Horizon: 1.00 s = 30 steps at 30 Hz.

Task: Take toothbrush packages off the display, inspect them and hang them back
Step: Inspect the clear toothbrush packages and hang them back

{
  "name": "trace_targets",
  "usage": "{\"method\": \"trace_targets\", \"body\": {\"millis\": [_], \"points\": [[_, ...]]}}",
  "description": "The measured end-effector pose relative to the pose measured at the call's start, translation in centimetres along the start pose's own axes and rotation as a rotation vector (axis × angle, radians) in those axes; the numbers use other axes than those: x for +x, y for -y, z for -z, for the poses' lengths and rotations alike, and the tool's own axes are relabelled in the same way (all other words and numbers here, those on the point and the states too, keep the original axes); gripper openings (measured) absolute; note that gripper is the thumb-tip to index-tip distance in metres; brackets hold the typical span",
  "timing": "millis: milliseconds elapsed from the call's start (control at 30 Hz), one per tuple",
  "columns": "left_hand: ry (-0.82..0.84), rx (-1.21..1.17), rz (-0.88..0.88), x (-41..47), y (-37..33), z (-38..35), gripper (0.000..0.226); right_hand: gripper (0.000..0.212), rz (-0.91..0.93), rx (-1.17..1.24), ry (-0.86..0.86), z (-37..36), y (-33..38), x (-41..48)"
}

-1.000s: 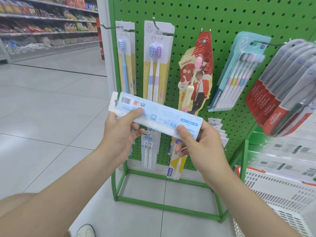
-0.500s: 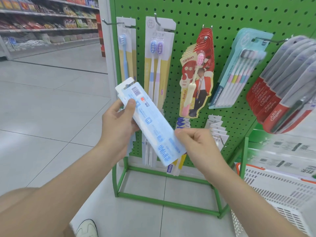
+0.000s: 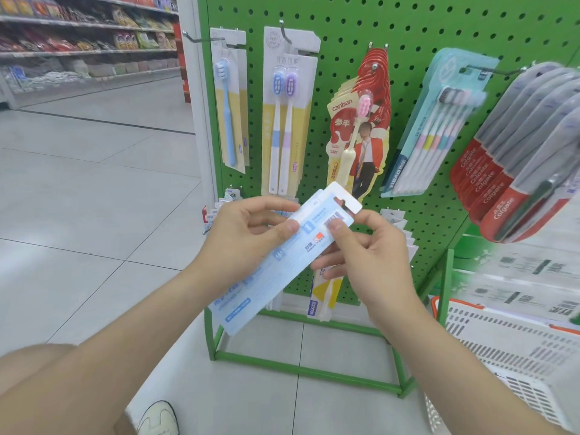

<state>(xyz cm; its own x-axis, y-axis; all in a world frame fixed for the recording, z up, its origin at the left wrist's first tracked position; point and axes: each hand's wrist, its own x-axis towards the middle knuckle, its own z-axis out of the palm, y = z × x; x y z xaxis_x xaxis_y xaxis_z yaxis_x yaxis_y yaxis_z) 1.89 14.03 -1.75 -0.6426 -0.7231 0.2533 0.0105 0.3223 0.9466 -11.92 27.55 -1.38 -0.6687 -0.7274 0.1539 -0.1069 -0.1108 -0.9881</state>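
Toothbrush package (image 3: 282,262), a long flat pale-blue card, is pinched by left hand (image 3: 248,240) and right hand (image 3: 367,262).

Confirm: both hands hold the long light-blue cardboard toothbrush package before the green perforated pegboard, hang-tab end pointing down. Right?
Wrong on the tab: the head view shows the hang-tab end pointing up, toward the green perforated pegboard. The left hand and right hand do both hold the long light-blue cardboard toothbrush package.
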Motion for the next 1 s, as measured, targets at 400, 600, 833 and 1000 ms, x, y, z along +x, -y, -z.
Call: {"method": "trace_targets", "body": {"millis": [400, 600, 833, 1000], "points": [[-0.318, 0.727, -0.541, 0.4, 2.4, 0.3, 0.062, 0.024, -0.116, 0.343, -0.255, 0.6, 0.1, 0.5], [-0.310, 0.623, -0.451, 0.3, 2.7, 0.1, 0.059, 0.028, -0.119, 0.366, -0.228, 0.7, 0.1, 0.5], [-0.261, 0.705, -0.403, 0.3, 2.7, 0.9, 0.050, 0.028, -0.134, 0.407, -0.181, 1.0, 0.1, 0.6], [-0.128, 0.932, -0.506, 0.3, 3.2, 0.9, 0.048, 0.016, -0.113, 0.332, -0.140, 1.1, 0.9, 0.3]]}}
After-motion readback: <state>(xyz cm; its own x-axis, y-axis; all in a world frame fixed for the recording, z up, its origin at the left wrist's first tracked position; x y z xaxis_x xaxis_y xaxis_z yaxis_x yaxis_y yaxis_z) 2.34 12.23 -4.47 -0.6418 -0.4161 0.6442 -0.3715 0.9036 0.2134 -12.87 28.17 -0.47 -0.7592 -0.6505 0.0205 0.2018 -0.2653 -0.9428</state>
